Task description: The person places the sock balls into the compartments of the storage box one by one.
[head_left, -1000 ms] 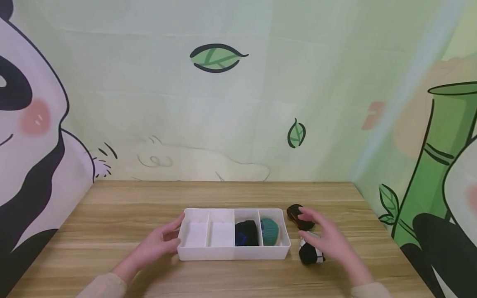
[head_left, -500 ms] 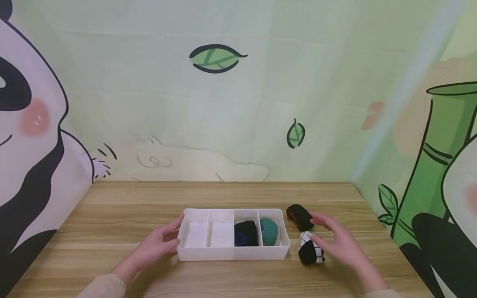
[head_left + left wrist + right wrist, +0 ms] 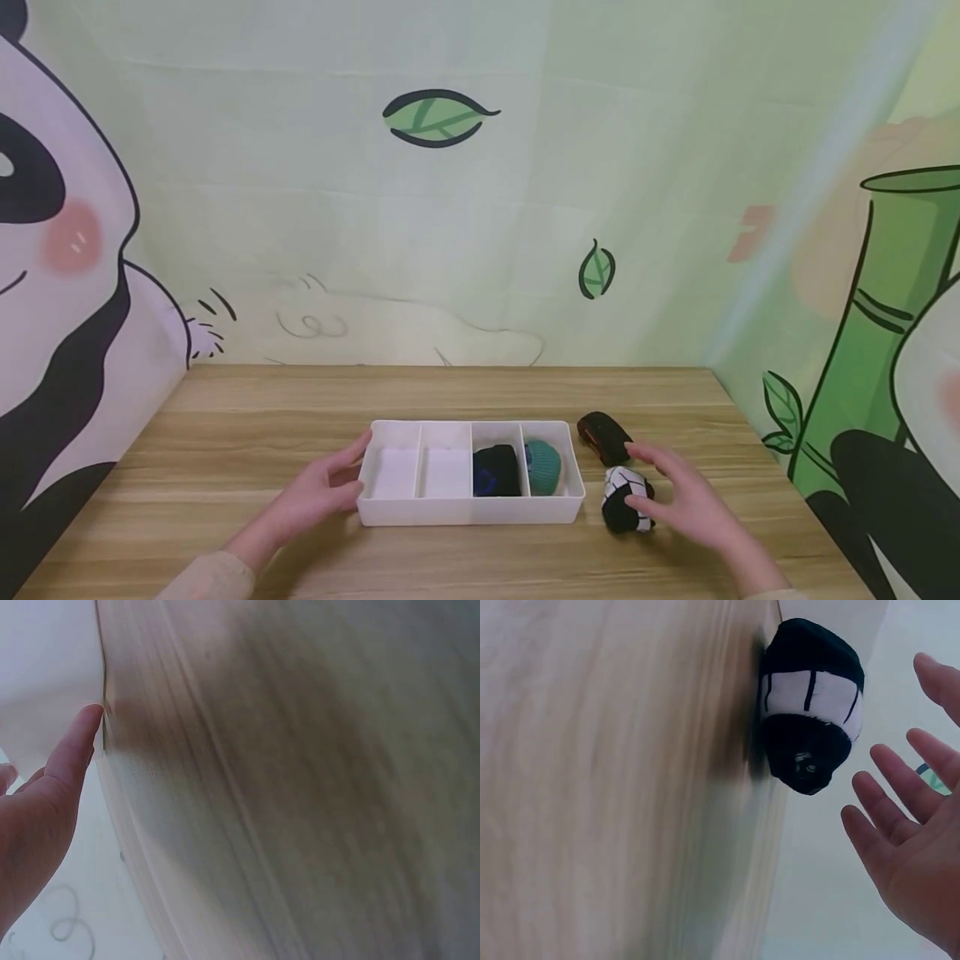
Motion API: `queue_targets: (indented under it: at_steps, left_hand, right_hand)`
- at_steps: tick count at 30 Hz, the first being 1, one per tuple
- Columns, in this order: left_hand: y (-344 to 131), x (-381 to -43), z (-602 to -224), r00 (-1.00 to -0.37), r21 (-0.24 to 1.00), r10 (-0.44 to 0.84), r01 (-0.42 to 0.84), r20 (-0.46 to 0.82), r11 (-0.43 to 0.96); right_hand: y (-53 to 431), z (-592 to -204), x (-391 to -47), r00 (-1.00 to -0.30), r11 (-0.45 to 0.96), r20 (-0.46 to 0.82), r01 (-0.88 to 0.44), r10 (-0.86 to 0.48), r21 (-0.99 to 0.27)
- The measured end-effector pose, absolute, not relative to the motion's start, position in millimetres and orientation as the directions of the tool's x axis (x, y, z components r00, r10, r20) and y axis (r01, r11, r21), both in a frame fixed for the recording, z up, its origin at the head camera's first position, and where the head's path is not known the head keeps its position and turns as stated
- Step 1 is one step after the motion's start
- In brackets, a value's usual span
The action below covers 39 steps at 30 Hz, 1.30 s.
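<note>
We saw the left hand (image 3: 315, 496) with fingers loosely extended, touching the left end of a white divided box (image 3: 465, 511), where a black bundle (image 3: 497, 469) and a teal bundle (image 3: 543, 467) sat in the two right-hand compartments. Beyond the box's right end, we found the right hand (image 3: 693, 500) spread wide, holding nothing, just beside a black-and-white bundle (image 3: 618, 510) on the wooden table (image 3: 450, 392), near a dark bundle (image 3: 602, 437).

Soft, muted light falls fairly evenly in the head view; the wrist views are hazy and soft, with broad shadows across the table (image 3: 262, 787).
</note>
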<state>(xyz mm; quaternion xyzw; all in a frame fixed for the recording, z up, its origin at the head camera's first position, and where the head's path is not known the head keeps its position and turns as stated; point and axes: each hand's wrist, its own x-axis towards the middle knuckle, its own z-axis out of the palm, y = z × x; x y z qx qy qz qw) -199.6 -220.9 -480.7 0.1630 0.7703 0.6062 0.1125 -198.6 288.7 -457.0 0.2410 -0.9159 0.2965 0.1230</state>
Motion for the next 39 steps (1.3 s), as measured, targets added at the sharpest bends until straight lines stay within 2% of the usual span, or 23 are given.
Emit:
queue_targets:
  at_steps: [16,23,39]
  left_hand:
    - [-221.0,-199.1,-480.5,-0.921,0.975,0.388,0.099,0.015,0.197]
    - [-220.2,-199.3,-479.8,-0.926,0.972,0.378,0.091,0.003,0.216]
    - [-219.7,-199.6,-479.4,-0.934,0.963,0.358,0.09,-0.008,0.255]
  right_hand:
    - [296.2,-468.9,-197.7,-0.862,0.662,0.278,-0.504,-0.423,-0.555]
    - [297.2,-473.2,-198.1,-0.836,0.668,0.284,-0.547,-0.47,-0.505]
    - [301.0,-484.1,-203.4,-0.807,0.646,0.275,-0.586,-0.523,-0.489]
